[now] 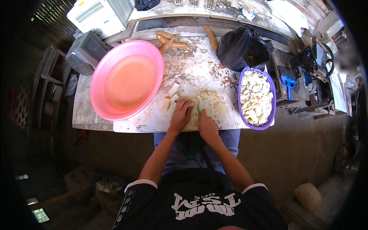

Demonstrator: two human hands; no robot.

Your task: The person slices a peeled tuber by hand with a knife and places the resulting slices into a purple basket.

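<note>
My left hand (181, 115) is bent over the near edge of the white-topped table, its fingers closed on what looks like a peeled cassava piece, mostly hidden beneath them. Close to its right, my right hand (208, 125) grips a small knife with a green handle (198, 110); the blade hardly shows. Peeled cassava chunks (166, 104) lie just left of my left hand, one chunk (174, 89) a little farther back. Thin pale shavings (209, 102) are scattered beyond my right hand. To the right, a purple basket (241, 109) is heaped with white cassava slices (256, 97).
A large pink basin (96, 88) of cloudy water stands at the left. Unpeeled cassava roots (168, 40) lie at the back, another root (211, 37) near a black plastic bag (239, 48). Beyond the right edge is a blue-handled tool (288, 83); a white appliance (101, 17) stands back left.
</note>
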